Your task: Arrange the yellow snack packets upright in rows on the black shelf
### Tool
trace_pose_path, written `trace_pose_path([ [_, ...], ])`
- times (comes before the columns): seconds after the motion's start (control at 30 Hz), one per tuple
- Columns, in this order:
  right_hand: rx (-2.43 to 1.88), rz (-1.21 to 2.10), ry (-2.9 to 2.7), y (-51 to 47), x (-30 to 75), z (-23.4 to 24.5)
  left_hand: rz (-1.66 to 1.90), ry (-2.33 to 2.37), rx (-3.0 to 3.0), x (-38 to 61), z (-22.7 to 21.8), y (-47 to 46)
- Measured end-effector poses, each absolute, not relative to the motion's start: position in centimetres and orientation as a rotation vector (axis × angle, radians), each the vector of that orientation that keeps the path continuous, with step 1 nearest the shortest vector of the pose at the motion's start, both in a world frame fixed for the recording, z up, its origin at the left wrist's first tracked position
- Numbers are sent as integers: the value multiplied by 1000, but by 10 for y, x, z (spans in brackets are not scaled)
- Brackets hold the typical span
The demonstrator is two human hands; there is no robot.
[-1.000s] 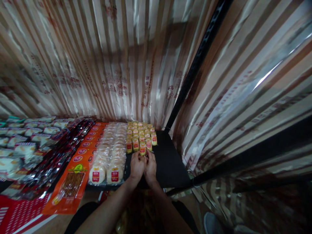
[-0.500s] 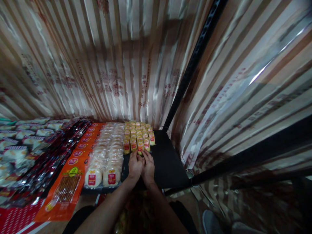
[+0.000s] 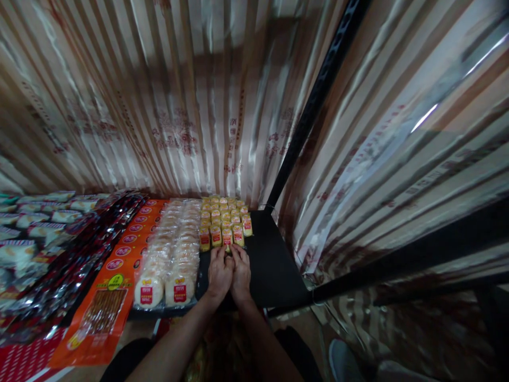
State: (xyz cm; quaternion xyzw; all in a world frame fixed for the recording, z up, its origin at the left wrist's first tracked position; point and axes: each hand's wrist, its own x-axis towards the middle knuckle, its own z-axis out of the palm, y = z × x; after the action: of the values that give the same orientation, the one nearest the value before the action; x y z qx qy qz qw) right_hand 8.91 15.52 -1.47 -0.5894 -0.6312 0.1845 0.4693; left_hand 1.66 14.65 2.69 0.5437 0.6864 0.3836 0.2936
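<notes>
Small yellow wrapped snack packets [image 3: 215, 216] with red labels stand in close rows at the right part of a black shelf [image 3: 274, 265]. My left hand [image 3: 220, 273] and my right hand [image 3: 240, 273] are side by side at the front of these rows. The fingertips of both are closed on the near end of a middle front snack packet [image 3: 227, 237]. Its lower edge is hidden by my fingers. Just left of my left hand, two rows of clear-wrapped round white crackers [image 3: 180, 289] run front to back.
Orange snack packs [image 3: 107, 305] overlap in a row further left, beside dark shiny packs [image 3: 75, 265] and white packets [image 3: 45, 228]. A black metal post [image 3: 310, 116] rises at the back right corner. Patterned curtain cloth [image 3: 183, 95] hangs behind and to the right.
The view has shifted slightly, with the goods a little further left. Both hands stay at the same front packet, which looks nearly unmoved.
</notes>
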Motion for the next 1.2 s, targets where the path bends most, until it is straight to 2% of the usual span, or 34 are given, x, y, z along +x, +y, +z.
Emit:
trace_pose_path([
  [0.4, -1413, 449, -1444, 157, 90, -19, 1046, 1790, 1494, 17, 29, 132],
  [0.8, -1438, 323, -1446, 123, 94, 7, 1091, 1557, 1664, 4, 19, 49],
  [1.0, -1342, 583, -1406, 53, 89, 7, 934, 1486, 1672, -10, -2, -15],
  [1.2, -1506, 889, -1688, -15, 73, -47, 511, 1852, 1287, -39, -47, -40],
])
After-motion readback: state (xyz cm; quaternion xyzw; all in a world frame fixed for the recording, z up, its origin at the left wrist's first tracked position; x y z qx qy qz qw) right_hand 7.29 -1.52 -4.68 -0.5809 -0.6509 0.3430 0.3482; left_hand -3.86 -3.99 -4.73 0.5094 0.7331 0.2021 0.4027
